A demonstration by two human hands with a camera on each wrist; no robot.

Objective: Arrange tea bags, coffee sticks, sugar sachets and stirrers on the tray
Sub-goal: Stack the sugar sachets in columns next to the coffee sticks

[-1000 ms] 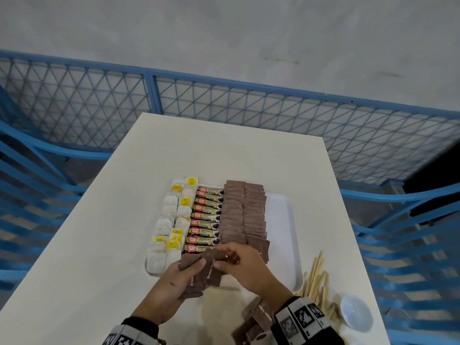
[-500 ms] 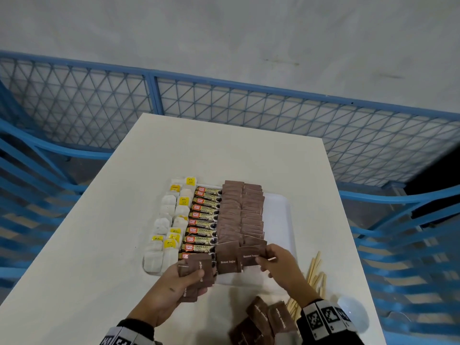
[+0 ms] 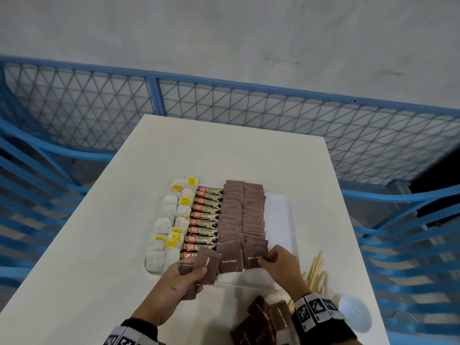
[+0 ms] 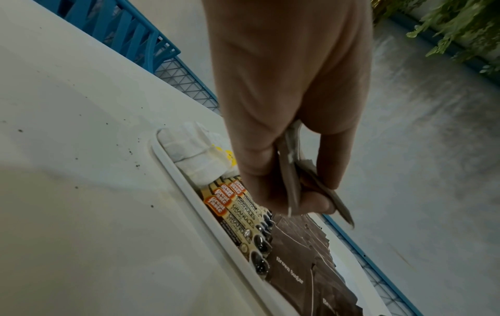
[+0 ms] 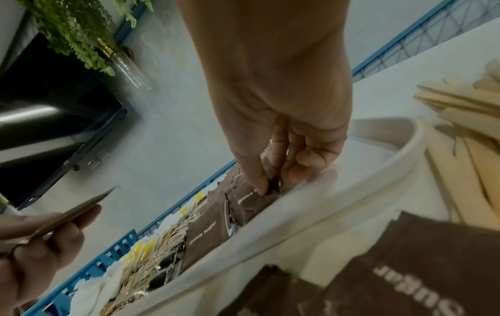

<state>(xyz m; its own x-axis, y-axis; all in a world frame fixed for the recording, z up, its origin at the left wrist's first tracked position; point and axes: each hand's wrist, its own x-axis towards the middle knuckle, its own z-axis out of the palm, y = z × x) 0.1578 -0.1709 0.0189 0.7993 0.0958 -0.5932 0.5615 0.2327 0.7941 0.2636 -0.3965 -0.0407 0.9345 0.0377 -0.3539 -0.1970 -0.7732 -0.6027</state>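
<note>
A white tray (image 3: 280, 212) holds white tea bags (image 3: 171, 220) on the left, coffee sticks (image 3: 205, 220) beside them and two columns of brown sugar sachets (image 3: 242, 210). My left hand (image 3: 185, 275) grips a small stack of sugar sachets (image 3: 206, 266) over the tray's near edge. In the left wrist view those held sachets (image 4: 295, 188) sit between thumb and fingers. My right hand (image 3: 273, 260) pinches the nearest sachet of the right column (image 3: 254, 257), which lies on the tray. In the right wrist view my fingertips (image 5: 264, 188) press on that sachet (image 5: 250, 202).
Loose sugar sachets (image 3: 263, 319) lie on the white table (image 3: 87, 245) near my right wrist. Wooden stirrers (image 3: 317, 272) lie right of the tray, and a small white bowl (image 3: 354, 316) sits at the near right. Blue railings surround the table.
My right hand took a sachet from the left hand's stack, carried it right and set it at the near end of the right column. The left hand stayed put with its stack.
</note>
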